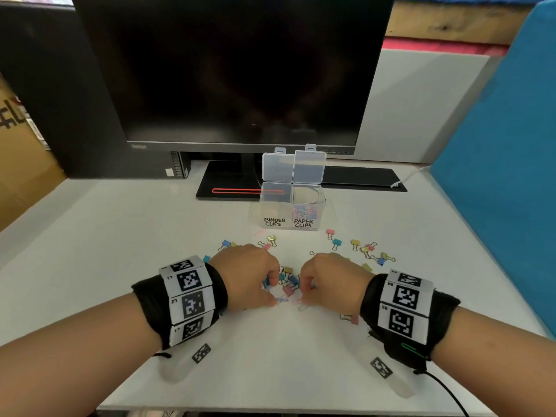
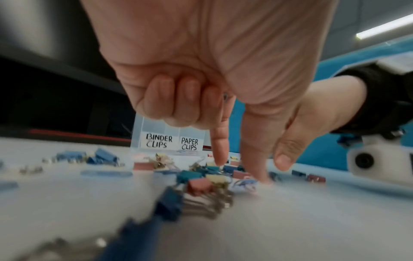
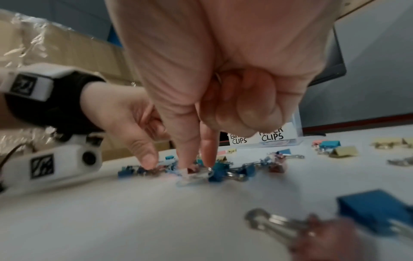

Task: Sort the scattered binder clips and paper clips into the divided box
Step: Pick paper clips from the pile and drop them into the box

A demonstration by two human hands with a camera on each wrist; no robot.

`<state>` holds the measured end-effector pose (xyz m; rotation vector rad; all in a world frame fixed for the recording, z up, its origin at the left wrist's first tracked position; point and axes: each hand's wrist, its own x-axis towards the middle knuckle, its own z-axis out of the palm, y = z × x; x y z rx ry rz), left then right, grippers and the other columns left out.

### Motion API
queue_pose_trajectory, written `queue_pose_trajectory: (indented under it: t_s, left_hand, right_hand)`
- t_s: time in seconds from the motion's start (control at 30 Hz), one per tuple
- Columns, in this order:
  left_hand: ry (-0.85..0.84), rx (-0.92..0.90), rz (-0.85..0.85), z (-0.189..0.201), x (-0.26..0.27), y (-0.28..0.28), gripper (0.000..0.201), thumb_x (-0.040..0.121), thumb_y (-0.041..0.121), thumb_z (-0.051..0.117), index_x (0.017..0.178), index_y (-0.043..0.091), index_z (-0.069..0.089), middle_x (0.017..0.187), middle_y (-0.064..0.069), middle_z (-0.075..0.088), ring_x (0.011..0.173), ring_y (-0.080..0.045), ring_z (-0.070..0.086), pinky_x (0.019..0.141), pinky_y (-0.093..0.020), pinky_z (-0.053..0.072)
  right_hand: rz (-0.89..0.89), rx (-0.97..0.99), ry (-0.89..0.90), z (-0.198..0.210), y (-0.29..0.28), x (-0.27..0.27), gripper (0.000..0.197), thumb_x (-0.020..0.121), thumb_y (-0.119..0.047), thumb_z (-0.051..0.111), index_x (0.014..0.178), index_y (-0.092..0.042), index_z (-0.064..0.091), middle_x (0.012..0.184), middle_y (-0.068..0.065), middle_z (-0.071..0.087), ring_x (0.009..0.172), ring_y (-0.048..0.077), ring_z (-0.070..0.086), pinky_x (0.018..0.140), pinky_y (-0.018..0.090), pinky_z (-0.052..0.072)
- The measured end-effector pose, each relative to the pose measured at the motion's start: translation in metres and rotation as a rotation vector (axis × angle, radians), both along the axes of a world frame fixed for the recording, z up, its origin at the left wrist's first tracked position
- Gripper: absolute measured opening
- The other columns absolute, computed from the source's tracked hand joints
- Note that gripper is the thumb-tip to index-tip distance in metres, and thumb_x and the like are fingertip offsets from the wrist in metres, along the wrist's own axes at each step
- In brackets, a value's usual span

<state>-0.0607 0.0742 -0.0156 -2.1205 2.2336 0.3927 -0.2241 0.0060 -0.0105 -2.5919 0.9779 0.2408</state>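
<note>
The clear divided box (image 1: 273,221) stands mid-table with both lids up, labelled BINDER CLIPS and PAPER CLIPS; paper clips lie in its right cell. Both hands hover over a heap of binder clips (image 1: 288,284). On my left hand (image 1: 273,291) (image 2: 241,172) three fingers are curled; the thumb tip rests on a blue paper clip (image 2: 244,183) and the forefinger points down a little apart. My right hand (image 1: 304,293) (image 3: 196,165) pinches a pale paper clip (image 3: 192,176) against the table, and a wire loop shows inside its curled fingers.
More binder clips (image 1: 367,248) are scattered right of the box, others (image 1: 225,244) to the left, and a pink one (image 1: 352,319) lies near my right wrist. A dark monitor (image 1: 228,70) stands behind the box. A blue partition (image 1: 496,176) borders the right side.
</note>
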Motion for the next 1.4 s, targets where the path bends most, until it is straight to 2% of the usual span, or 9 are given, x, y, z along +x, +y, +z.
queue_pose_trajectory:
  t_s: [0.27,0.43,0.57,0.73,0.87,1.0,1.2,1.3,1.4]
  left_hand:
    - [-0.061,0.024,-0.009,-0.006,-0.012,-0.003,0.024,0.081,0.044,0.065,0.097,0.026,0.067,0.104,0.007,0.065,0.098,-0.017,0.060,0.073,-0.026,0.041]
    - [-0.056,0.058,-0.013,-0.012,-0.018,-0.006,0.017,0.087,0.030,0.054,0.091,0.020,0.068,0.101,0.001,0.069,0.094,-0.021,0.064,0.075,-0.029,0.049]
    - [-0.196,0.085,-0.101,-0.015,-0.024,-0.004,0.029,0.095,0.028,0.039,0.103,0.011,0.061,0.106,-0.008,0.065,0.098,-0.029,0.061,0.075,-0.030,0.041]
    - [-0.162,0.150,-0.086,-0.012,-0.028,0.009,0.024,0.097,0.025,0.035,0.110,0.011,0.050,0.098,-0.010,0.059,0.086,-0.030,0.056,0.070,-0.030,0.037]
    - [0.542,0.268,0.252,0.003,0.009,0.011,0.021,0.098,0.016,0.036,0.083,0.007,0.046,0.073,-0.009,0.048,0.060,-0.021,0.041,0.062,-0.032,0.036]
    - [1.232,0.265,0.616,0.013,0.050,0.013,0.026,0.097,0.004,0.047,0.072,0.003,0.054,0.063,-0.007,0.051,0.047,-0.010,0.049,0.045,-0.019,0.045]
    - [1.474,0.265,0.663,-0.002,0.083,0.015,0.010,0.076,0.009,0.070,0.078,0.003,0.062,0.070,-0.011,0.059,0.055,-0.012,0.060,0.052,-0.018,0.056]
    - [1.610,0.316,0.607,-0.008,0.093,0.017,0.053,0.043,0.016,0.094,0.087,0.004,0.068,0.070,-0.012,0.062,0.058,-0.015,0.064,0.054,-0.022,0.058]
    - [1.715,0.318,0.620,-0.012,0.099,0.014,0.057,0.048,0.008,0.090,0.100,0.000,0.068,0.071,-0.011,0.060,0.058,-0.016,0.061,0.053,-0.024,0.057]
  right_hand:
    - [0.132,-0.106,0.098,-0.009,0.007,0.009,0.017,0.086,-0.021,0.060,0.098,-0.011,0.065,0.105,0.012,0.066,0.095,0.030,0.062,0.075,0.034,0.048]
    - [0.187,-0.048,0.158,-0.007,0.008,0.009,0.015,0.091,-0.019,0.050,0.093,-0.011,0.062,0.093,0.012,0.062,0.082,0.027,0.054,0.076,0.032,0.045]
    - [0.233,-0.012,0.226,-0.007,0.012,0.006,0.014,0.093,-0.019,0.044,0.083,-0.010,0.048,0.077,0.006,0.048,0.075,0.023,0.045,0.056,0.026,0.036]
    - [0.248,0.028,0.266,-0.010,0.020,0.003,0.014,0.094,-0.014,0.042,0.102,-0.008,0.052,0.082,0.009,0.048,0.078,0.023,0.046,0.068,0.029,0.038]
    - [0.033,0.272,0.056,0.003,0.003,-0.009,0.010,0.096,-0.017,0.040,0.089,-0.011,0.045,0.084,0.008,0.045,0.062,0.015,0.041,0.043,0.011,0.034]
    - [-0.466,0.973,-0.525,0.003,-0.025,-0.018,0.020,0.093,0.000,0.048,0.075,-0.007,0.053,0.070,0.008,0.048,0.053,0.012,0.040,0.047,0.019,0.038]
    - [-0.565,1.103,-0.717,-0.003,-0.044,-0.012,0.011,0.095,-0.002,0.048,0.089,-0.009,0.055,0.059,0.004,0.051,0.044,0.013,0.038,0.051,0.028,0.030]
    - [-0.598,1.153,-0.741,-0.005,-0.047,-0.005,0.021,0.097,-0.001,0.043,0.105,-0.008,0.061,0.063,0.004,0.051,0.043,0.012,0.040,0.042,0.024,0.031]
    - [-0.657,1.236,-0.757,-0.004,-0.047,0.009,0.023,0.096,-0.004,0.039,0.092,-0.004,0.062,0.064,0.005,0.049,0.048,0.013,0.042,0.036,0.020,0.031]
